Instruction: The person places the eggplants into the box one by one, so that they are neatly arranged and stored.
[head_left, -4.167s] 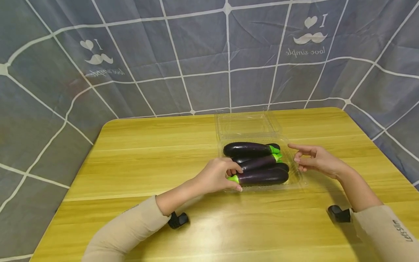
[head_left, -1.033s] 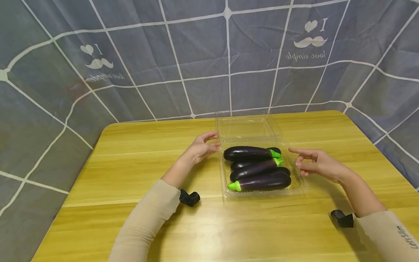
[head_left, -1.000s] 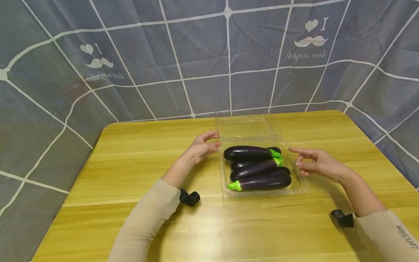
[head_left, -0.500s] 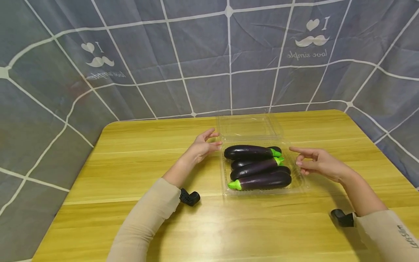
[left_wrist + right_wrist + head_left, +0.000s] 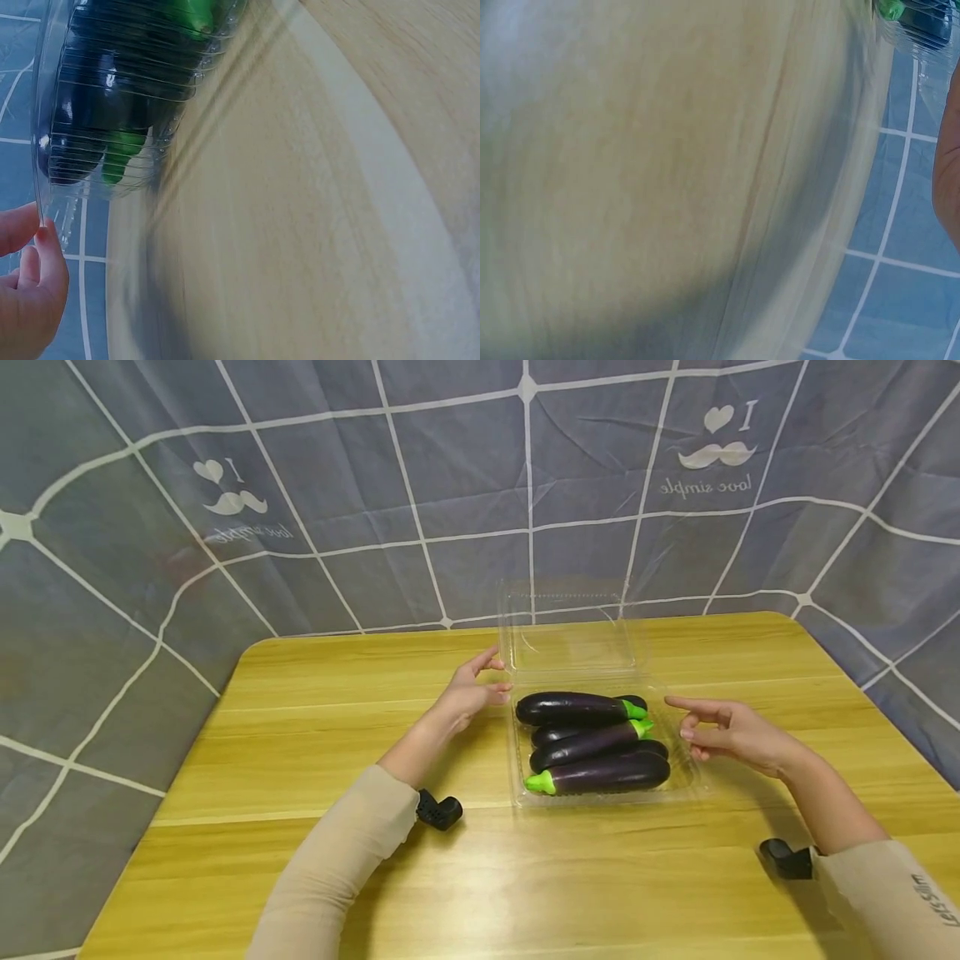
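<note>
Your left hand pinches the half-raised lid, right hand loose and empty; stacked eggplants may block closure.

Beige sleeves, black wrist cameras, sleeve lettering

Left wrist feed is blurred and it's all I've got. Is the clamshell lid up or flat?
Observer: Up. The lid stands tilted behind the tray, with the left hand at its left edge.
Operator: Where's the right hand?
Observer: The right hand is beside the tray's right rim, index finger out, holding nothing.
Operator: How do the eggplants lie?
Observer: The eggplants lie stacked crosswise in the tray. The front one's green cap points left; two behind it point right.
</note>
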`<state>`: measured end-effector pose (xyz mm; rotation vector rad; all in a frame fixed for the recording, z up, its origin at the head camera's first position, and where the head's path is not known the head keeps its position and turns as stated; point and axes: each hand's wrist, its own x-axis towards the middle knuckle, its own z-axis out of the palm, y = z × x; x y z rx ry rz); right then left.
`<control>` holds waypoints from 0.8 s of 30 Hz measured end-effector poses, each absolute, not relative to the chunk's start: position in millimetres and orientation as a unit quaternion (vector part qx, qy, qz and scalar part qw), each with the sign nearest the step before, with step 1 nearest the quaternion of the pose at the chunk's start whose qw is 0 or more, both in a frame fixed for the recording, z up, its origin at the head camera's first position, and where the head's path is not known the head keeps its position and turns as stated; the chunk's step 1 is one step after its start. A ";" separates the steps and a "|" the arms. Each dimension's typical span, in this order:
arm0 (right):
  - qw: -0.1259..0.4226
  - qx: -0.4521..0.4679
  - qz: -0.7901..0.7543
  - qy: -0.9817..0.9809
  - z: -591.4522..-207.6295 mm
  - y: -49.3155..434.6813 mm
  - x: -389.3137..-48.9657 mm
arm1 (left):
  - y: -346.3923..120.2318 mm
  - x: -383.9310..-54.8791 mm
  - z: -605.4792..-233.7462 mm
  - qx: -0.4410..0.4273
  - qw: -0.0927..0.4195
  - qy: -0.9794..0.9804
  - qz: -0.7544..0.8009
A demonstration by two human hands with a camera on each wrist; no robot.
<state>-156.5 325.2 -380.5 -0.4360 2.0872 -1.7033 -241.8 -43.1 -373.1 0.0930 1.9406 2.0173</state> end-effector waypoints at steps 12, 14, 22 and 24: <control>0.208 -0.159 -0.618 0.741 -378.9 325.1 -157.6 | -42.6 -243.4 -371.1 0.052 0.165 0.689 0.704; 0.209 -0.156 -0.617 0.743 -378.5 324.7 -157.1 | -42.6 -243.2 -371.6 0.059 0.161 0.689 0.704; 0.206 -0.141 -0.614 0.749 -379.1 323.7 -155.7 | -42.0 -240.3 -373.5 0.071 0.146 0.687 0.708; 0.205 -0.140 -0.614 0.749 -379.9 324.0 -155.3 | -42.1 -239.6 -374.7 0.075 0.144 0.688 0.708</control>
